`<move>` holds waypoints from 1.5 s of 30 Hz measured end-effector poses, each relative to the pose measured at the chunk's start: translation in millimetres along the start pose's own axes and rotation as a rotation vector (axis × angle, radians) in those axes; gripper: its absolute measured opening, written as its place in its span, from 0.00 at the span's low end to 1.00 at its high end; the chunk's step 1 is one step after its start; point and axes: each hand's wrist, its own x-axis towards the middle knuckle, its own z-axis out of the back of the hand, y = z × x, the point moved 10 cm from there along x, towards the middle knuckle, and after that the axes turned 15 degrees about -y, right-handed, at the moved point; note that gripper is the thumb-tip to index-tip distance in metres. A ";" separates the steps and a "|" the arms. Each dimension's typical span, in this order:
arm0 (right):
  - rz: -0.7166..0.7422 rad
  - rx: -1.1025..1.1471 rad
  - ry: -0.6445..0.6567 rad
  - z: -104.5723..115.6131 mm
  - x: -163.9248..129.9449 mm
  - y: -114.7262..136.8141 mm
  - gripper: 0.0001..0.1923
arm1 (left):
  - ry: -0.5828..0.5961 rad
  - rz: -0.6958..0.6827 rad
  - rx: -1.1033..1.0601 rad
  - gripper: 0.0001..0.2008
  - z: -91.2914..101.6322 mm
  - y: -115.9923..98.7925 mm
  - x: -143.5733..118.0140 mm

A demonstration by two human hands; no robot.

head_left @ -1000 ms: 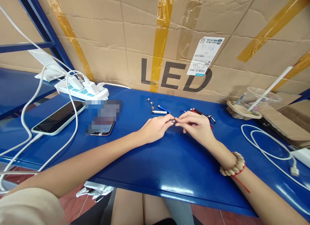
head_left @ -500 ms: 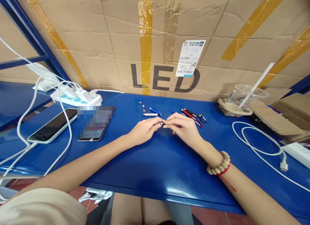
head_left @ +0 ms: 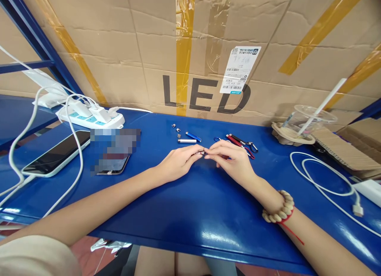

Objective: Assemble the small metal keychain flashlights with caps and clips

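My left hand [head_left: 177, 162] and my right hand [head_left: 230, 159] meet fingertip to fingertip over the blue table [head_left: 184, 212], both pinching a small silver metal part [head_left: 201, 152]. Just behind them lie a silver tube [head_left: 187, 140], a blue tube [head_left: 193, 136] and two tiny silver caps [head_left: 176, 128]. A red and a black keychain light with a clip [head_left: 241, 142] lie behind my right hand. A bead bracelet [head_left: 279, 209] circles my right wrist.
A phone [head_left: 55, 153] on a white cable and a second phone [head_left: 114, 165] lie at the left, by a power strip [head_left: 92, 116]. A plastic cup with a straw [head_left: 300, 127], corrugated card [head_left: 342, 149] and a white charging cable [head_left: 327, 184] sit at the right. A cardboard wall marked LED stands behind.
My hands hold the same pinch on the small part. Only the camera view has shifted slightly.
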 end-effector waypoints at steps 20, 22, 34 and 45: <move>0.054 -0.033 -0.026 2.8 1.5 4.8 0.04 | -0.047 0.031 0.038 0.12 1.4 6.4 0.4; 0.066 -0.042 -0.029 3.6 1.5 6.2 0.04 | -0.051 0.014 0.020 0.12 1.4 4.3 0.5; 0.050 -0.039 -0.014 2.0 0.6 4.3 0.04 | -0.086 -0.051 0.019 0.12 3.5 0.4 0.9; 0.045 -0.029 -0.018 2.1 2.2 5.6 0.04 | -0.099 -0.071 0.019 0.12 4.6 -0.8 1.0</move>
